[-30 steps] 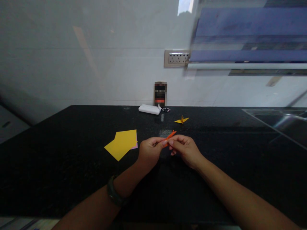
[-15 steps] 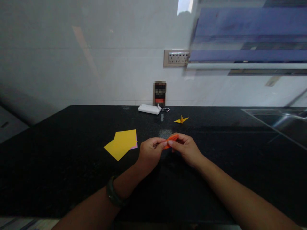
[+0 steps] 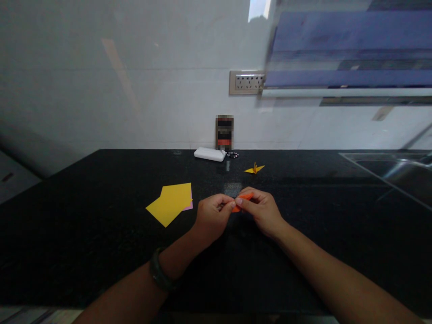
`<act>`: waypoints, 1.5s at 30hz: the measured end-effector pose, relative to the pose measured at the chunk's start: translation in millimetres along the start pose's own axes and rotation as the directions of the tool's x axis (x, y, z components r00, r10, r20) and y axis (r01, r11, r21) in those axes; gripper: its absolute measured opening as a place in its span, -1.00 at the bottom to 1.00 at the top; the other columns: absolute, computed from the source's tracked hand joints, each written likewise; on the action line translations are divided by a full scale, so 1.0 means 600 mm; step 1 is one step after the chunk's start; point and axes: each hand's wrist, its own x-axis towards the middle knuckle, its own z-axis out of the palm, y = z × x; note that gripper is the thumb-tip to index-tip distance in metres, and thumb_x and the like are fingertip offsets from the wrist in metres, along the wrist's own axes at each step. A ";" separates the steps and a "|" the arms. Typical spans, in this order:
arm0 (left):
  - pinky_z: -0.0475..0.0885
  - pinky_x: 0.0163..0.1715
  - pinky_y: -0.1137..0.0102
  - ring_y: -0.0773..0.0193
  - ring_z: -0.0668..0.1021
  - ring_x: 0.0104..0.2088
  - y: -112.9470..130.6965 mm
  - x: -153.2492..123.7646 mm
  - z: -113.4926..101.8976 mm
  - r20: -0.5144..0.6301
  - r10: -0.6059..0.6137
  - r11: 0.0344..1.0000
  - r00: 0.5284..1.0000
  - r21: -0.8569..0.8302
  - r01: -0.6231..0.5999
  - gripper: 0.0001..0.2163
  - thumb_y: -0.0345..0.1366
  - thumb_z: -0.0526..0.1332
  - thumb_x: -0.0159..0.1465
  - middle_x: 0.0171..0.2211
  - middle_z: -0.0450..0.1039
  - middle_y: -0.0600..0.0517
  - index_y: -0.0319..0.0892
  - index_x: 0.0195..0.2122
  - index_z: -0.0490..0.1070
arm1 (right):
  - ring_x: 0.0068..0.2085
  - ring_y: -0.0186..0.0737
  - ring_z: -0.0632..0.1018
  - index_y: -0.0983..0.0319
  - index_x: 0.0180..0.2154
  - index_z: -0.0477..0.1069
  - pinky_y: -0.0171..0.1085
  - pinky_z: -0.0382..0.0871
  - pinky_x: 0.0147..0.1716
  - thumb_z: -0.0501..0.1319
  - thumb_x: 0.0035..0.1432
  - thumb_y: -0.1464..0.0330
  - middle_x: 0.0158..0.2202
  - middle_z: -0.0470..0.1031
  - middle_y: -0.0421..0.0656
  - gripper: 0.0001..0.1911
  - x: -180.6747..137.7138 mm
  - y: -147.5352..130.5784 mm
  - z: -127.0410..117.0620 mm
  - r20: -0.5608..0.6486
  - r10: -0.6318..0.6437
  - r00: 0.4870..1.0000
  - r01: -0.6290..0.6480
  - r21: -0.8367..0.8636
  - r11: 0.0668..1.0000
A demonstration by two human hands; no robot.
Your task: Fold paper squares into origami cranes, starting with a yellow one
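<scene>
Between my two hands is a small piece of folded orange paper (image 3: pixel 237 209), held above the black countertop. My left hand (image 3: pixel 213 216) pinches its left end between thumb and fingers. The thumb and fingers of my right hand (image 3: pixel 263 208) are closed on its right side, and the two hands nearly touch. Much of the paper is covered by my fingers, so its exact folded shape cannot be made out. Beyond my right hand stands a yellow origami crane (image 3: pixel 255 169). Yellow paper sheets (image 3: pixel 170 202) lie left of my left hand, with a pink sheet (image 3: pixel 188 208) peeking out underneath.
A white power-bank-like block (image 3: pixel 209 154) with a beaded strap (image 3: pixel 232 155) lies near the wall. Behind it, a blurred-out upright object (image 3: pixel 224 131) leans there. A metal sink (image 3: pixel 401 168) is set into the black countertop (image 3: pixel 101 189) at the right.
My fingers have shifted slightly on the orange paper, and less of it shows above my right thumb. The sheets and the crane stay in place.
</scene>
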 end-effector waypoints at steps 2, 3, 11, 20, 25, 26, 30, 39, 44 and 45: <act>0.37 -0.49 0.48 0.32 0.50 -0.49 0.000 0.001 -0.001 0.022 -0.024 0.999 0.999 -0.043 0.025 -0.88 -0.31 0.17 0.07 -0.51 0.49 0.01 -0.23 -0.48 0.45 | -0.50 -0.40 0.34 0.28 -0.56 0.40 -0.35 0.21 -0.50 0.23 -0.06 0.38 -0.54 0.33 -0.24 -0.89 0.001 0.002 0.000 -0.002 -0.005 1.000 0.005 -0.005 1.000; 0.37 -0.48 0.48 0.32 0.50 -0.49 0.000 0.003 -0.001 0.037 -0.038 0.997 0.999 -0.068 0.041 -0.88 -0.31 0.17 0.06 -0.51 0.49 0.01 -0.24 -0.47 0.45 | -0.51 -0.40 0.34 0.28 -0.56 0.39 -0.36 0.21 -0.50 0.23 -0.06 0.38 -0.54 0.33 -0.24 -0.88 0.002 0.003 0.000 0.000 0.013 1.000 -0.013 -0.002 1.000; 0.34 -0.45 0.48 0.37 0.45 -0.49 -0.005 0.019 -0.005 -0.103 -0.188 0.944 0.977 -0.292 0.151 -0.88 -0.29 0.23 0.01 -0.53 0.44 0.06 -0.24 -0.48 0.43 | -0.51 -0.40 0.38 0.24 -0.38 0.35 -0.40 0.24 -0.58 0.31 -0.19 0.34 -0.47 0.39 -0.24 -0.74 0.005 0.009 0.005 0.037 0.261 0.965 -0.264 0.095 0.960; 0.33 -0.55 0.53 0.42 0.46 -0.58 0.005 0.012 0.002 0.160 -0.313 0.815 0.936 -0.461 0.351 -0.79 -0.30 0.28 -0.04 -0.57 0.46 0.05 -0.28 -0.38 0.40 | -0.52 -0.40 0.35 0.26 -0.46 0.36 -0.36 0.25 -0.52 0.18 -0.03 0.33 -0.54 0.35 -0.25 -0.89 0.007 0.008 -0.003 -0.053 0.105 0.993 -0.112 -0.155 0.982; 0.37 -0.55 0.52 0.39 0.50 -0.56 0.004 0.012 0.001 0.177 -0.336 0.815 0.925 -0.437 0.380 -0.80 -0.28 0.25 0.00 -0.54 0.49 -0.01 -0.31 -0.39 0.46 | -0.42 -0.32 0.40 0.24 -0.39 0.40 -0.33 0.29 -0.46 0.15 0.01 0.39 -0.44 0.35 -0.17 -0.91 0.002 0.009 -0.004 -0.049 -0.164 0.985 0.126 -0.442 0.888; 0.38 -0.54 0.52 0.39 0.50 -0.55 0.004 0.012 0.001 0.175 -0.348 0.811 0.921 -0.437 0.390 -0.81 -0.29 0.26 0.00 -0.53 0.50 -0.02 -0.31 -0.40 0.46 | -0.41 -0.31 0.40 0.23 -0.37 0.40 -0.33 0.29 -0.47 0.15 0.01 0.39 -0.42 0.35 -0.16 -0.91 0.001 0.009 -0.004 -0.051 -0.209 0.977 0.161 -0.473 0.866; 0.40 -0.52 0.51 0.38 0.51 -0.55 0.004 0.012 0.004 0.164 -0.385 0.797 0.908 -0.437 0.416 -0.83 -0.33 0.27 -0.03 -0.54 0.51 -0.03 -0.32 -0.42 0.48 | -0.39 -0.28 0.42 0.21 -0.38 0.40 -0.33 0.29 -0.50 0.15 0.02 0.41 -0.42 0.38 -0.14 -0.92 -0.001 0.004 -0.005 -0.013 -0.314 0.949 0.249 -0.578 0.777; 0.43 -0.50 0.50 0.37 0.53 -0.53 -0.001 0.013 0.006 0.145 -0.352 0.829 0.925 -0.409 0.380 -0.83 -0.33 0.27 -0.02 -0.50 0.53 -0.04 -0.31 -0.40 0.49 | -0.37 -0.24 0.43 0.23 -0.40 0.44 -0.23 0.31 -0.35 0.15 0.01 0.44 -0.44 0.44 -0.11 -0.90 0.001 0.002 -0.008 0.041 -0.439 0.898 0.351 -0.670 0.654; 0.45 -0.48 0.46 0.33 0.54 -0.51 -0.007 0.013 0.007 0.119 -0.316 0.871 0.941 -0.358 0.338 -0.80 -0.31 0.26 -0.01 -0.48 0.53 -0.06 -0.31 -0.38 0.49 | -0.39 -0.25 0.43 0.20 -0.42 0.44 -0.24 0.32 -0.37 0.16 0.00 0.44 -0.46 0.46 -0.13 -0.91 0.001 0.003 -0.005 0.010 -0.421 0.907 0.319 -0.670 0.670; 0.45 -0.48 0.45 0.32 0.54 -0.51 -0.009 0.014 0.007 0.114 -0.307 0.879 0.945 -0.347 0.327 -0.80 -0.30 0.26 -0.01 -0.48 0.54 -0.06 -0.30 -0.37 0.49 | -0.39 -0.25 0.44 0.20 -0.42 0.44 -0.23 0.32 -0.37 0.16 0.00 0.44 -0.45 0.46 -0.14 -0.91 0.001 0.003 -0.005 0.011 -0.420 0.908 0.319 -0.670 0.671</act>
